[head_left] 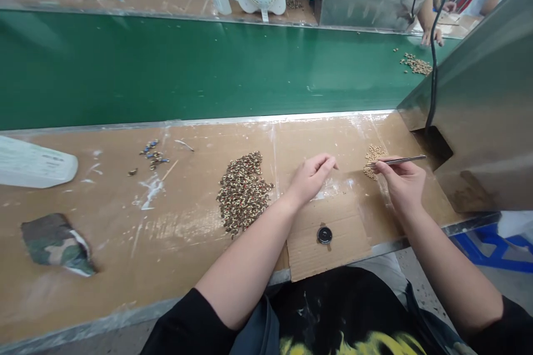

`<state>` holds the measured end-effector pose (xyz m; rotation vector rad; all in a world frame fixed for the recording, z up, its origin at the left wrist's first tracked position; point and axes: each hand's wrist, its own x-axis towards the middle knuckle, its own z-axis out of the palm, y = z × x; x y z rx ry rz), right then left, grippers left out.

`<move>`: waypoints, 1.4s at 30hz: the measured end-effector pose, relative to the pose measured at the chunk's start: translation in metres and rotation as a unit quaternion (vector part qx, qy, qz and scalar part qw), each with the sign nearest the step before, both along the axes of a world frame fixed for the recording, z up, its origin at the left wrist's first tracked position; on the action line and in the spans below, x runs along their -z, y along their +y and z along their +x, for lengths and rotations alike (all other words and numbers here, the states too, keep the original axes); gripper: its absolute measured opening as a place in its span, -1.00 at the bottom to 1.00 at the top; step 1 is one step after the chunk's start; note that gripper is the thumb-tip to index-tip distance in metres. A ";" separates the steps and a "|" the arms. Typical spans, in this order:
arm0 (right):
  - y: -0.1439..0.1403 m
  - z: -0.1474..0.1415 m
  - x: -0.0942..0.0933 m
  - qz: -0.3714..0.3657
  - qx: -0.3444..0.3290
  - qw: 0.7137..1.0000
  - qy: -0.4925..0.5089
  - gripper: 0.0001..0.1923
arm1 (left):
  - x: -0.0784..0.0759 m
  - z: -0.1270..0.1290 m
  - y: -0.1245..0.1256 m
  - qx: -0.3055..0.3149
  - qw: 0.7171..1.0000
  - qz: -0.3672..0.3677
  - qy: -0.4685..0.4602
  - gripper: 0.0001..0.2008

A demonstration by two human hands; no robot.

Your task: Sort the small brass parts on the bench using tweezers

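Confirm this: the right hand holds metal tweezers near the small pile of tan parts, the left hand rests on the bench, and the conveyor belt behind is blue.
Not quite. The conveyor belt is green, as the head view shows. The rest stands: the right hand holds the tweezers by the small pile of tan parts, and the left hand rests on the bench.

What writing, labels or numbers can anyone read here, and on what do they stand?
None can be read.
White bottle lying at the left: faint grey print, too blurred to read.
Black shirt: yellow print, cut off by the frame edge, no letters to make out.
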<state>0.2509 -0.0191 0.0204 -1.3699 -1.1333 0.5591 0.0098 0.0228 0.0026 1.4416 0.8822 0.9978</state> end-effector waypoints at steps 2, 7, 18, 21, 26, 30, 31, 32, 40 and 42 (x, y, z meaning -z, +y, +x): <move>0.012 -0.029 -0.011 0.031 -0.072 0.997 0.014 -0.81 | -0.003 0.001 -0.001 0.043 0.996 -0.057 -0.049 -0.57; 0.043 -0.075 -0.012 0.087 -0.204 0.971 0.085 -0.84 | -0.004 -0.002 0.000 0.066 0.964 -0.197 -0.165 -0.56; 0.046 -0.069 0.010 0.069 -0.203 0.971 0.105 -0.85 | -0.005 0.000 -0.002 0.061 0.942 -0.265 -0.195 -0.55; 0.042 -0.071 0.009 0.078 -0.197 0.972 0.106 -0.85 | -0.007 -0.002 -0.004 0.066 0.941 -0.264 -0.203 -0.54; 0.038 -0.074 0.004 0.099 -0.191 0.971 0.107 -0.90 | -0.006 -0.004 -0.006 0.096 0.943 -0.245 -0.202 -0.57; 0.038 -0.074 0.001 0.095 -0.195 0.970 0.112 -0.88 | -0.005 -0.004 -0.007 0.097 0.944 -0.243 -0.199 -0.58; 0.038 -0.074 0.000 0.094 -0.197 0.970 0.107 -0.87 | -0.005 -0.004 -0.007 0.095 0.945 -0.242 -0.198 -0.57; 0.038 -0.074 0.000 0.093 -0.198 0.970 0.103 -0.85 | -0.004 -0.004 -0.007 0.093 0.946 -0.241 -0.197 -0.57; 0.039 -0.072 0.003 0.105 -0.211 0.967 0.094 -0.85 | -0.003 -0.004 -0.009 0.089 0.950 -0.221 -0.201 -0.57; 0.038 -0.072 0.003 0.109 -0.204 0.969 0.090 -0.87 | -0.003 -0.004 -0.009 0.087 0.950 -0.219 -0.203 -0.57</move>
